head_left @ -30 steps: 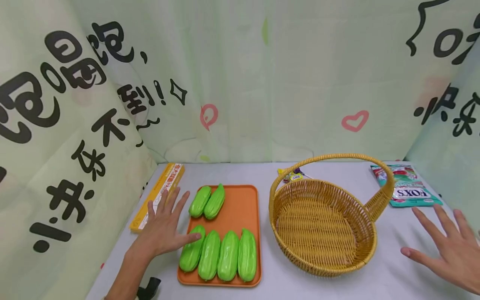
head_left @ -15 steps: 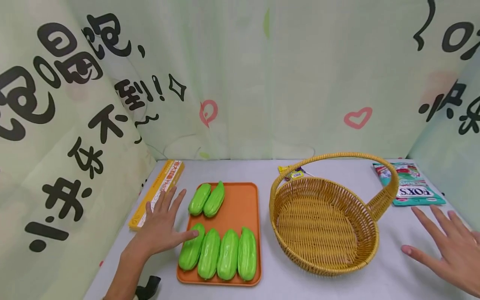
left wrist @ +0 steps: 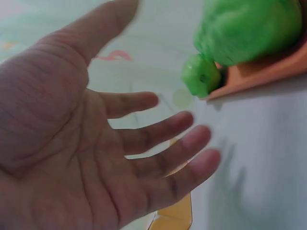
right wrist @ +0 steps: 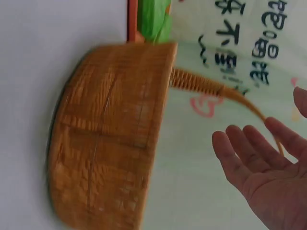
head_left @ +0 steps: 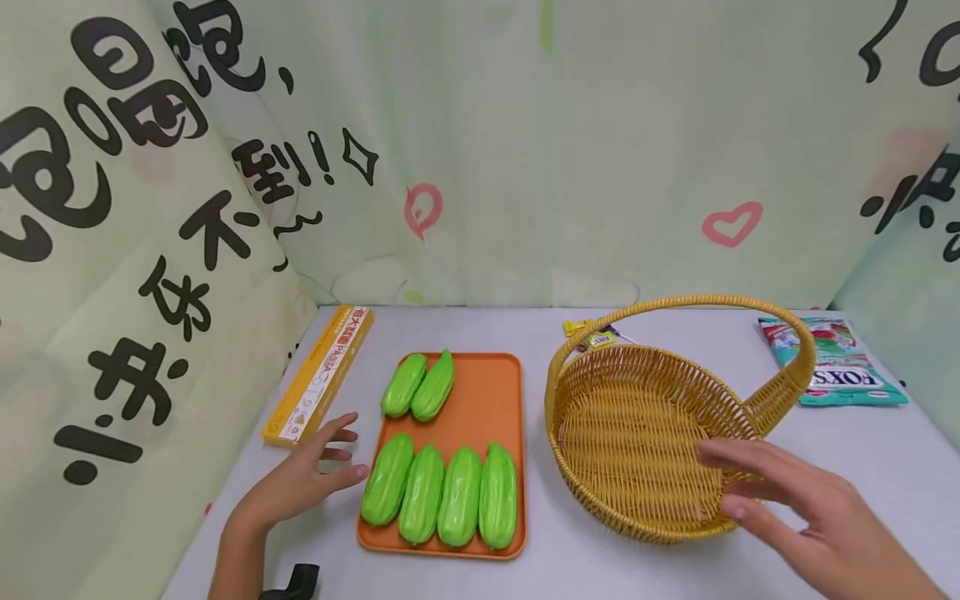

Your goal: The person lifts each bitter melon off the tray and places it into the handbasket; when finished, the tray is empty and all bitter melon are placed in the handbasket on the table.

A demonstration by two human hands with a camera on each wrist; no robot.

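Note:
An orange tray [head_left: 491, 387] holds several green toy gourds [head_left: 438, 495], two at the back [head_left: 417, 385] and a row at the front. My left hand [head_left: 311, 479] hovers just left of the tray, fingers loosely spread, holding nothing; in the left wrist view the palm [left wrist: 72, 158] faces the camera near a gourd tip [left wrist: 201, 79]. A woven basket [head_left: 637, 442] with a hoop handle stands empty to the right. My right hand [head_left: 795, 508] reaches over the basket's near right rim, fingers straight and empty; the right wrist view shows the hand [right wrist: 259, 167] beside the basket wall [right wrist: 110, 143].
A long yellow box [head_left: 318, 375] lies left of the tray. A teal candy bag [head_left: 836, 371] lies at the back right, and a small yellow packet [head_left: 596, 337] sits behind the basket. Printed curtains close in the table on three sides.
My right hand moved left from the table's right edge to over the basket rim. My left hand drew back toward me, off the front-left gourd.

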